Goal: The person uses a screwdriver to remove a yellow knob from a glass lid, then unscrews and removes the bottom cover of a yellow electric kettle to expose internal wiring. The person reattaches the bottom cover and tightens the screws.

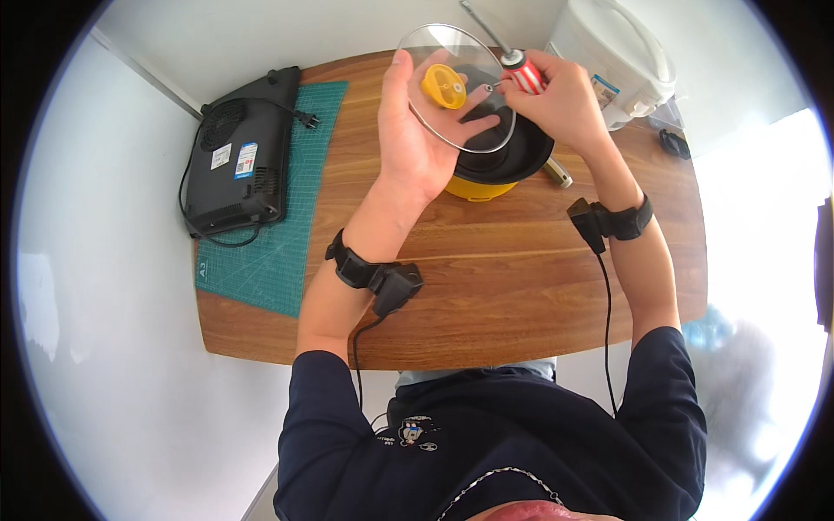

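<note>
Right now my left hand [415, 143] is closed on the rim of a round glass lid [458, 87], thumb along one edge and fingers spread under the pane, holding it tilted above the far edge of the wooden table [486, 278]. My right hand [560, 100] is clamped around a red-and-white-handled screwdriver [524, 71], its shaft pointing away from me. The lid hangs just over a yellow cooking pot [486, 174] with a dark inside, which stands near the far edge.

I judge the glass stiff, smooth and breakable, likely slippery under bare fingers, so the rim is the safe place to hold, not the flat pane. It is clear, with a yellow knob [444, 86] at its centre.

A black induction cooker [243, 156] lies on a green cutting mat [287, 234] by the left edge, and a white bucket [612, 52] stands at the far right corner.
</note>
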The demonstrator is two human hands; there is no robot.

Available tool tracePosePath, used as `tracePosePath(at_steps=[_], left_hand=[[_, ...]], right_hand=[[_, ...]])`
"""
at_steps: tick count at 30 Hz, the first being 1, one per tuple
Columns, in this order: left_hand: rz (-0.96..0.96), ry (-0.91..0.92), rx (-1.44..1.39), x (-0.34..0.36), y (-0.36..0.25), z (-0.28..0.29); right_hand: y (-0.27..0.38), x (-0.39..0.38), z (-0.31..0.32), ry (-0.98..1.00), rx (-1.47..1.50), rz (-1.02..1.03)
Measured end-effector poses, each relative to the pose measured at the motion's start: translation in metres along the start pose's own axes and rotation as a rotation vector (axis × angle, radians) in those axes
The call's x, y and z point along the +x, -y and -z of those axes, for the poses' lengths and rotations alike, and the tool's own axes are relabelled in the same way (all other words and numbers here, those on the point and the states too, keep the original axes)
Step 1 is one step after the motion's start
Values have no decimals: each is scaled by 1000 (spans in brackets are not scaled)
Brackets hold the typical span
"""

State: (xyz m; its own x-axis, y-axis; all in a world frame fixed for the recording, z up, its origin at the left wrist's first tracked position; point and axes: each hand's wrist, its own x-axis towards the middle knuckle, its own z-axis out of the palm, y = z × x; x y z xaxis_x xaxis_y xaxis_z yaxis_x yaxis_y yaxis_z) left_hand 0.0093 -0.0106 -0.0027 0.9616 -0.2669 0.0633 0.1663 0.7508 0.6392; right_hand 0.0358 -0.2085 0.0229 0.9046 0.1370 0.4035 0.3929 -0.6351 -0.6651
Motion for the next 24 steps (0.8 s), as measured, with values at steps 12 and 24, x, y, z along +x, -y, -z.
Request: tracePosePath(at_steps=[12,24], left_hand=[[27,17,-68,4,-1,6],[49,12,-93,2,-3,3]], right_hand=[[-93,-75,58,-32,-316,-200],[-160,-106,61,33,-497,-116]])
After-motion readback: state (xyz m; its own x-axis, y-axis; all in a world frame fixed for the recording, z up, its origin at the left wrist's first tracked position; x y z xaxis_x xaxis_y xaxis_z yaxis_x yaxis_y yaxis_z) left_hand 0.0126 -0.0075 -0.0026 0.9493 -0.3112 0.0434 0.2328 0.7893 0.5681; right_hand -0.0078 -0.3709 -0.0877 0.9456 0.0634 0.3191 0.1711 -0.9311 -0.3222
